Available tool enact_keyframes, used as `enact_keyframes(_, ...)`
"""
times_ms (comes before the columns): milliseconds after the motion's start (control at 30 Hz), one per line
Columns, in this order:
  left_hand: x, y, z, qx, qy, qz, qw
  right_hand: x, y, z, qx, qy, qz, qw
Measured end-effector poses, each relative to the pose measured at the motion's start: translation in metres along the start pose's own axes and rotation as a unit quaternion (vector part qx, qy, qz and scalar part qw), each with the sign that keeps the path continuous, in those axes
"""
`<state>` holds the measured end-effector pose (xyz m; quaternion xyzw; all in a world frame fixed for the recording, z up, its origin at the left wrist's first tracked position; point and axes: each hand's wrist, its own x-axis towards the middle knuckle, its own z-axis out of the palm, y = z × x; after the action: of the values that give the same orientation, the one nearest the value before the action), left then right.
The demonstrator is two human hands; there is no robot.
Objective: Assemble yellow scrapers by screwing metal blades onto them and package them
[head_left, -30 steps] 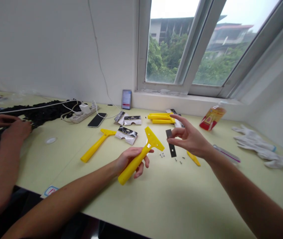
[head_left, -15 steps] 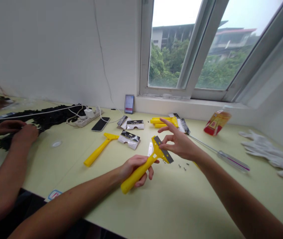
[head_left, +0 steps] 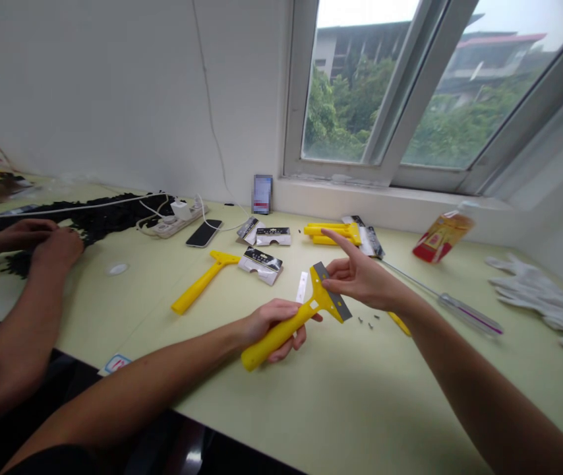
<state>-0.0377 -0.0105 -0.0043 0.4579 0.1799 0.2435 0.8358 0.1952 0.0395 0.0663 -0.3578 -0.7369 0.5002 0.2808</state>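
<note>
In the head view, the left hand (head_left: 267,318) is gripping a yellow scraper (head_left: 289,324), its fingers closing around the handle, and is holding it over the counter (head_left: 385,396) with the wide end slanting up and to the right. The right hand (head_left: 360,277) is pinching a dark blade (head_left: 337,299) between thumb and bent fingers, while one finger is stretching out. The blade is lying along the scraper's wide end. A pale strip (head_left: 302,287) is showing just behind the scraper; whether the left hand is touching it, I cannot tell.

Loose screws (head_left: 370,325) are lying near the blade, and a small yellow piece (head_left: 400,323) is peeking out beside the right forearm. A screwdriver (head_left: 467,313) is resting farther right, between that forearm and some white gloves (head_left: 538,290). On the left, another yellow handle (head_left: 200,287) is lying next to a card packet (head_left: 260,265). More yellow handles (head_left: 331,232) are sitting together toward the window. At far left, a co-worker's hands (head_left: 59,247) are working beside a black heap (head_left: 106,216).
</note>
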Motion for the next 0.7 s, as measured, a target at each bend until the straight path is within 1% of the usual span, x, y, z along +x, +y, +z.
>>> enact_keyframes(200, 0.0006, -0.0009, -0.0032, -0.013, -0.023, -0.016, 1.0, -0.0023, -0.0017, -0.0023, 0.013, -0.036, 0.015, 0.999)
enact_keyframes(300, 0.0001, -0.0009, -0.0038, -0.011, -0.024, -0.025, 0.999, -0.0027, -0.0032, -0.0033, 0.013, -0.046, 0.03, 0.998)
enact_keyframes(433, -0.0013, 0.001, -0.0025, -0.006, -0.016, -0.018, 1.0, -0.0028, -0.0023, -0.0022, 0.004, -0.031, 0.03, 0.999)
enact_keyframes(567, -0.0015, 0.0023, -0.0015, -0.004, -0.022, -0.006, 1.0, -0.0034, -0.0007, 0.0011, -0.007, -0.018, 0.018, 1.0)
enact_keyframes(700, 0.0002, 0.0021, -0.0028, -0.004, -0.016, 0.01, 1.0, -0.0023, 0.0007, 0.0052, -0.005, 0.013, 0.009, 1.0)
